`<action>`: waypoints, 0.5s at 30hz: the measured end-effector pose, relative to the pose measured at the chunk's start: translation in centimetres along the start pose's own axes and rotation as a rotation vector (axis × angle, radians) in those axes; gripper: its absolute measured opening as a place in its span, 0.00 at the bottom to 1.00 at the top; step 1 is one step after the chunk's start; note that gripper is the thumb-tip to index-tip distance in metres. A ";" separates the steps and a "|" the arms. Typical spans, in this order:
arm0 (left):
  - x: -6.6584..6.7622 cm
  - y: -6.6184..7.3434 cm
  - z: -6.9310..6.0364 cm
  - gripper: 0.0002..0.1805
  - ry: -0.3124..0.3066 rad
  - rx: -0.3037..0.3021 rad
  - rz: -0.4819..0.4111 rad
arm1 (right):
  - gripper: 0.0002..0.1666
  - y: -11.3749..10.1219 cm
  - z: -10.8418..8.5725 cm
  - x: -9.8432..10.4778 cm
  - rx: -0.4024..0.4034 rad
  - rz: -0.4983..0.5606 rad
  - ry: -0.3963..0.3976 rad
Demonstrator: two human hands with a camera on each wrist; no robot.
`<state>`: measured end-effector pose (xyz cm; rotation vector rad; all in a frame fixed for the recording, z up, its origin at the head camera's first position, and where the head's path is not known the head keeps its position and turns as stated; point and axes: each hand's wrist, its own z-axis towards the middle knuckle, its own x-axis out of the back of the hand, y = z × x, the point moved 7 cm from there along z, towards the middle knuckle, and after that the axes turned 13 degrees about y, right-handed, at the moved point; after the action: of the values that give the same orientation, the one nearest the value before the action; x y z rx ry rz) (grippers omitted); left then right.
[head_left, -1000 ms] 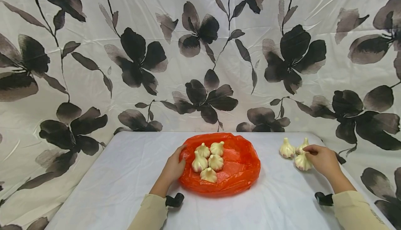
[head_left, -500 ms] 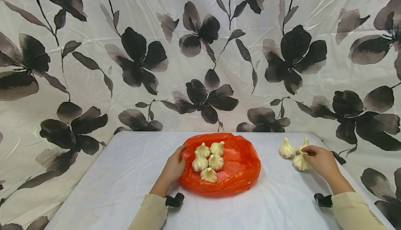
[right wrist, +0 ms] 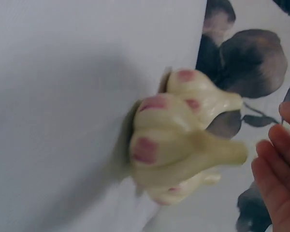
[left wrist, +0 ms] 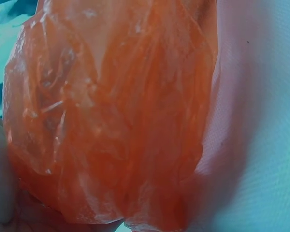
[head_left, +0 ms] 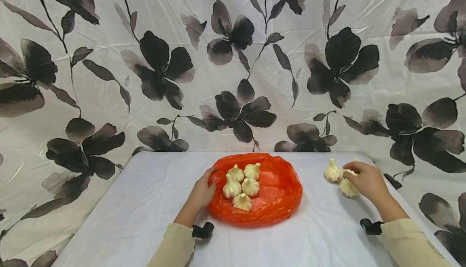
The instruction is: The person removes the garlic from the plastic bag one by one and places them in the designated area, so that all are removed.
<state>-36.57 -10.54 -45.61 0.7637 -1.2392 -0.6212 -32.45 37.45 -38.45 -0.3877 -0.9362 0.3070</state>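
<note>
In the head view, my left hand point(head_left: 200, 194) grips the left side of a red plastic bag point(head_left: 274, 188) spread wide with its rim gathered. Several garlic bulbs point(head_left: 231, 187) lie inside, toward its left. The left wrist view shows the bag's crinkled wall point(left wrist: 116, 121) close up, with fingers at the lower left. My right hand point(head_left: 371, 181) hovers over three garlic bulbs at the right of the table: one at left point(head_left: 333, 171), one in front point(head_left: 349, 188), one behind, mostly hidden. Right wrist: the fingers point(right wrist: 273, 179) stand apart from the nearest garlic bulb point(right wrist: 169, 150) and its stem.
A white cloth point(head_left: 145, 206) covers the table. Behind it hangs a floral curtain point(head_left: 233, 68). Each wrist wears a small black camera, seen at left point(head_left: 204, 230) and right point(head_left: 370, 227). The table's right edge runs close to the loose bulbs.
My right hand first shifted the front garlic bulb slightly left, then let go of its stem and moved a little up and left. My left hand and the bag have stayed put.
</note>
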 end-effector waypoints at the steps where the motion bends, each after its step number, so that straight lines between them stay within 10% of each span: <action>1: 0.1 0.1 0.0 0.31 0.001 -0.005 0.002 | 0.13 -0.5 0.1 0.1 0.020 0.004 0.014; 15: 0.6 0.7 -0.1 0.31 -0.013 -0.077 0.019 | 0.14 -5.7 0.4 -0.5 0.069 0.078 -0.030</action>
<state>-36.35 -10.55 -44.74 0.6840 -1.2264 -0.6553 -32.55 32.29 -36.00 -0.3577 -0.9381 0.4166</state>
